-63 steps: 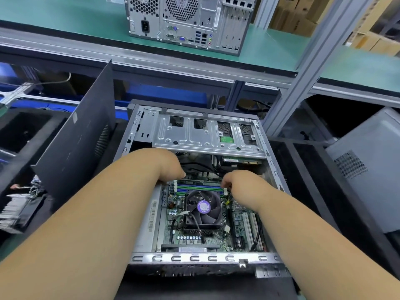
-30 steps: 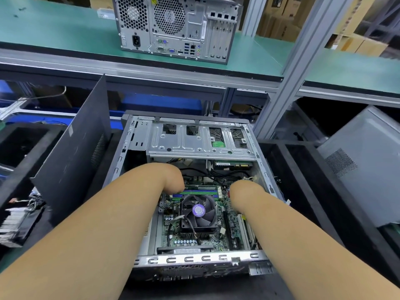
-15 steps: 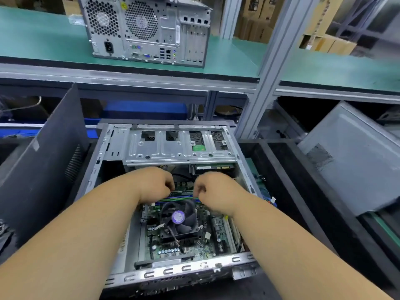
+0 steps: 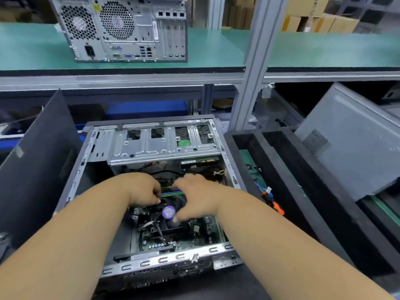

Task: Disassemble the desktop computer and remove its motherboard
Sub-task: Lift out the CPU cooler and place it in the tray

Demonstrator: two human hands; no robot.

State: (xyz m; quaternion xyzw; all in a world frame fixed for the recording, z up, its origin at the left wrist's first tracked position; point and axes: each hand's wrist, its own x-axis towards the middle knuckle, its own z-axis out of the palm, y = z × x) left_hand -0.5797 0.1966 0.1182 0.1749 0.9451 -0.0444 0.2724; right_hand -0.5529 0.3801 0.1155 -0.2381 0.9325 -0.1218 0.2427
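Motherboard (image 4: 184,239) lies flat in the bottom of the open case (image 4: 151,265), low in the centre of the frame, with both forearms reaching in over it. A fan (image 4: 168,213) with a purple hub sits on the board, and green and blue memory slots (image 4: 172,193) run across just above it in the picture.

The left hand (image 4: 142,189) is over the left end of those slots, fingers curled down and tips pinched together; what they pinch is too blurred to tell. The right hand (image 4: 194,198) is just beside it, spread over the fan with fingers relaxed and loosely bent, thumb near the purple hub; it holds nothing that can be seen. Both hands hide the upper part of the board.

Above the hands, a metal drive cage (image 4: 160,146) spans the case's far end, with a drive (image 4: 199,162) and loose cables (image 4: 155,169) under its edge.

A dark side panel (image 4: 39,169) leans tilted at the case's left. To the right is a black tray (image 4: 287,169), with an orange-handled tool (image 4: 275,205) and blue wires in the gap between case and tray. A grey panel (image 4: 350,144) leans at far right. On the green shelf (image 4: 216,50) at upper left a second computer (image 4: 121,29) stands upright, rear ports facing the camera. A grey post (image 4: 249,72) rises right of centre, with cardboard boxes (image 4: 320,22) at upper right.
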